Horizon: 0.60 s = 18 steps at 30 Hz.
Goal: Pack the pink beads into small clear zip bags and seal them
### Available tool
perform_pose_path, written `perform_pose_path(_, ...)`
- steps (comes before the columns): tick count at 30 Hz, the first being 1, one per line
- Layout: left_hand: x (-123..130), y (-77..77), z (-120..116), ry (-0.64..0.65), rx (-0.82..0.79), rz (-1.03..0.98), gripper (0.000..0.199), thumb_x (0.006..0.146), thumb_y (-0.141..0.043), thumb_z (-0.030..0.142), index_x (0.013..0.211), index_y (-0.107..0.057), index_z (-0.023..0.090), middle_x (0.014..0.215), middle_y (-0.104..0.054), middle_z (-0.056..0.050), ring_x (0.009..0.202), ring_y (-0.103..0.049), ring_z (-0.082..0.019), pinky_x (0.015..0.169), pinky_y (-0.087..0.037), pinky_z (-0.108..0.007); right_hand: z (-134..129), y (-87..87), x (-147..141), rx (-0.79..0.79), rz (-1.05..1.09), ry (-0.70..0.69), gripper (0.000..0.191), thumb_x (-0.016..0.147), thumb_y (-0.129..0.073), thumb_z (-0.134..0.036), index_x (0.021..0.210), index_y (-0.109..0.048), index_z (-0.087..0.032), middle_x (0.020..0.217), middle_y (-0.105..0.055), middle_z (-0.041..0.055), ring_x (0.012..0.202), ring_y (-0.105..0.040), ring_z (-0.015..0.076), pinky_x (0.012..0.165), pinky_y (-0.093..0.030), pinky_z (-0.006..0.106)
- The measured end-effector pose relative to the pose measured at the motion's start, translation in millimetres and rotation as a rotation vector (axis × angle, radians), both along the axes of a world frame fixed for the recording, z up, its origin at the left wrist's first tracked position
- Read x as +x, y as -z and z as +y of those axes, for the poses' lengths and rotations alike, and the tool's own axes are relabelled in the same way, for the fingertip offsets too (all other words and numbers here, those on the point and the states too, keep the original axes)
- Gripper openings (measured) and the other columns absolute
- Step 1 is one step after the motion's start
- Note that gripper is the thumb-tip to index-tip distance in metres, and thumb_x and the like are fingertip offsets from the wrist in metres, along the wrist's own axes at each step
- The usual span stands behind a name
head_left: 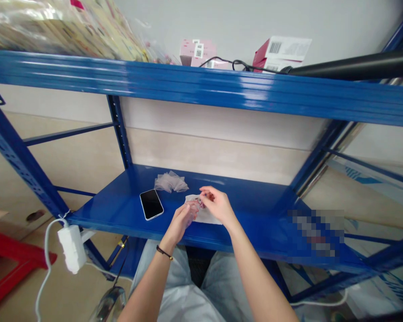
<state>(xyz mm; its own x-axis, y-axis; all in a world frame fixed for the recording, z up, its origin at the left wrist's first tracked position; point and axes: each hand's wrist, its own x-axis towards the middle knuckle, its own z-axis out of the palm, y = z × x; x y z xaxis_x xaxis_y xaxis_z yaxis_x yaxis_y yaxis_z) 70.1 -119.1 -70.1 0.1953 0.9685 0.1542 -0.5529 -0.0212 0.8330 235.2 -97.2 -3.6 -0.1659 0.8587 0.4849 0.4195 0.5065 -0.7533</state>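
Note:
On the blue shelf (pixel 255 210) lies a white sheet (pixel 210 218), partly covered by both hands. My left hand (pixel 183 219) is closed around a small clear bag (pixel 191 214) at the sheet's left side. Just to its right, my right hand (pixel 216 203) is closed, its thumb and fingers pinched over small dark and pink pieces (pixel 200 202) too small to make out. The fingertips of both hands nearly meet above the sheet. Behind them, to the left, sits a pile of sheer translucent bags (pixel 171 182).
A phone (pixel 151 204) lies left of my hands. The upper shelf beam (pixel 188 85) crosses in front, with pink boxes (pixel 201 50) and packed bags above. A white power strip (pixel 71 248) hangs at the left post. A pixelated patch hides something at the right.

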Motion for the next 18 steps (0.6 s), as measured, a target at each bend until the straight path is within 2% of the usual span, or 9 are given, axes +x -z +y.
perform_pose_path(3, 0.2, -1.4, -0.9, -0.014, -0.005, -0.001, 0.045, 0.085, -0.072, 0.052, 0.106, -0.076, 0.013, 0.086, -0.07, -0.009, 0.068, -0.059, -0.015, 0.061, -0.038, -0.025, -3.1, -11.5, -3.0, 0.042, -0.056, -0.118, 0.02, 0.087, -0.062, -0.026, 0.102, -0.075, -0.022, 0.094, -0.074, 0.004, 0.077, -0.064, 0.0165, 0.071, -0.05, 0.027)
perform_pose_path(5, 0.4, -2.5, -1.2, -0.033, -0.011, 0.007, 0.047, 0.083, -0.073, 0.054, 0.106, -0.076, 0.013, 0.085, -0.07, -0.009, 0.068, -0.059, -0.016, 0.063, -0.04, -0.026, 0.8, -7.4, 5.8, 0.073, 0.008, -0.065, 0.021, 0.089, -0.059, -0.027, 0.101, -0.074, -0.021, 0.099, -0.073, 0.0061, 0.078, -0.064, 0.0171, 0.071, -0.051, 0.028)
perform_pose_path(7, 0.8, -3.5, -1.1, -0.048, -0.017, 0.016, 0.049, 0.082, -0.074, 0.055, 0.107, -0.076, 0.013, 0.084, -0.07, -0.009, 0.068, -0.06, -0.016, 0.064, -0.041, -0.026, 8.5, 5.0, 21.1, 0.083, 0.033, 0.088, 0.023, 0.092, -0.054, -0.03, 0.102, -0.072, -0.019, 0.098, -0.073, 0.007, 0.077, -0.065, 0.0178, 0.07, -0.052, 0.028)
perform_pose_path(9, 1.1, -4.0, -0.5, -0.054, -0.022, 0.018, 0.052, 0.08, -0.075, 0.056, 0.107, -0.076, 0.012, 0.083, -0.07, -0.008, 0.067, -0.059, -0.015, 0.062, -0.04, -0.026, 16.1, 22.4, 37.4, 0.081, -0.046, 0.25, 0.024, 0.093, -0.051, -0.03, 0.099, -0.071, -0.019, 0.092, -0.072, 0.006, 0.078, -0.065, 0.0187, 0.073, -0.052, 0.029)
perform_pose_path(11, 1.3, -3.7, 0.3, -0.052, -0.035, 0.01, 0.054, 0.078, -0.076, 0.057, 0.107, -0.076, 0.012, 0.081, -0.069, -0.008, 0.064, -0.058, -0.015, 0.057, -0.037, -0.024, 20.2, 40.8, 49.6, 0.067, -0.153, 0.353, 0.021, 0.091, -0.052, -0.027, 0.092, -0.072, -0.019, 0.085, -0.07, 0.0047, 0.076, -0.064, 0.0192, 0.074, -0.051, 0.03)
perform_pose_path(14, 1.7, -2.7, 0.9, -0.043, -0.058, 0.005, 0.054, 0.078, -0.077, 0.057, 0.108, -0.075, 0.012, 0.081, -0.069, -0.008, 0.063, -0.057, -0.014, 0.053, -0.033, -0.023, 19.4, 62.9, 55.6, 0.037, -0.261, 0.406, 0.018, 0.087, -0.057, -0.021, 0.078, -0.072, -0.02, 0.081, -0.064, 0.0042, 0.075, -0.063, 0.0187, 0.074, -0.049, 0.028)
perform_pose_path(18, 2.1, -3.1, 0.1, -0.046, -0.056, 0.008, 0.055, 0.078, -0.076, 0.057, 0.109, -0.075, 0.011, 0.081, -0.069, -0.008, 0.064, -0.057, -0.015, 0.053, -0.032, -0.023, 17.0, 76.5, 51.5, 0.013, -0.377, 0.451, 0.016, 0.087, -0.059, -0.016, 0.08, -0.073, -0.02, 0.085, -0.061, 0.0054, 0.081, -0.062, 0.0188, 0.074, -0.046, 0.026)
